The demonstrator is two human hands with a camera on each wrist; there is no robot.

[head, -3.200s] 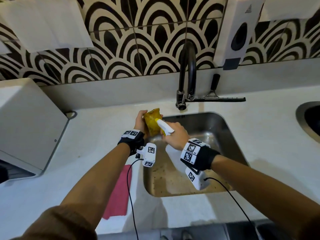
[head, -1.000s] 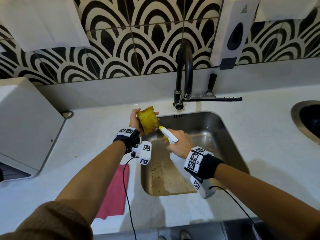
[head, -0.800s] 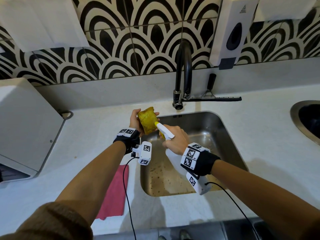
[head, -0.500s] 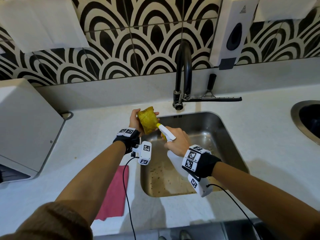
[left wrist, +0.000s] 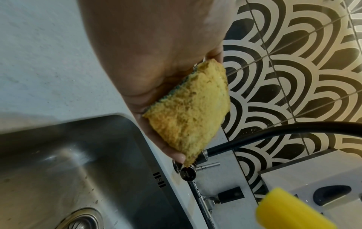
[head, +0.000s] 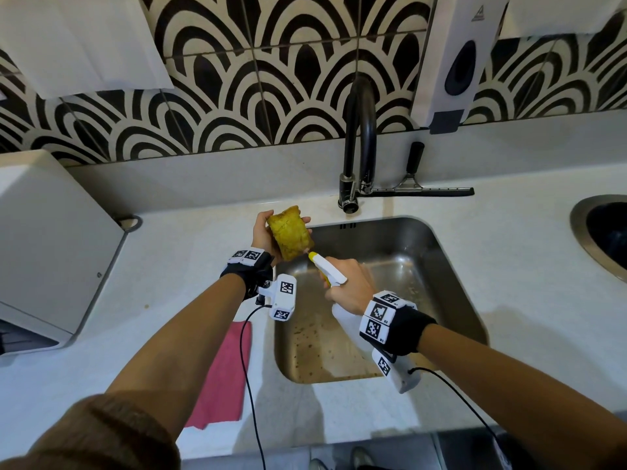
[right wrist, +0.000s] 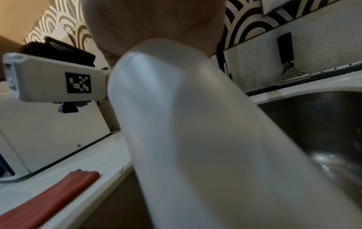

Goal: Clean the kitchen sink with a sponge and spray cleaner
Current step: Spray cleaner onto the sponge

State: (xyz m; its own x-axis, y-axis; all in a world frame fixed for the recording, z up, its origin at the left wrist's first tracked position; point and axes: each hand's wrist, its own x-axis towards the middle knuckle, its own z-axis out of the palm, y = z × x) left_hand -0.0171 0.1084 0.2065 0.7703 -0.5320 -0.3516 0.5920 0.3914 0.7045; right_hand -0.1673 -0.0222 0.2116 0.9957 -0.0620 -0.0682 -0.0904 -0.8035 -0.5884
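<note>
My left hand (head: 263, 232) holds a stained yellow sponge (head: 290, 237) upright over the sink's back left corner; in the left wrist view the sponge (left wrist: 192, 111) shows a green scouring layer against my palm. My right hand (head: 346, 283) grips a white spray bottle (head: 327, 271) by its neck, its yellow-tipped nozzle (head: 311, 256) pointing at the sponge's lower edge from just below it. The bottle's pale body (right wrist: 195, 139) fills the right wrist view. The steel sink (head: 451, 273) lies below both hands, its floor speckled with brown grime.
A black tap (head: 359, 140) rises behind the sink, with a squeegee (head: 420, 189) lying beside it. A soap dispenser (head: 454, 62) hangs on the tiled wall. A red cloth (head: 224, 378) lies on the counter left of the sink. A white appliance (head: 44, 249) stands at far left, a second basin (head: 604, 232) at right.
The right hand has shifted the spray bottle slightly back and forth near the sponge, the nozzle staying aimed at it. The left hand keeps the sponge almost in place.
</note>
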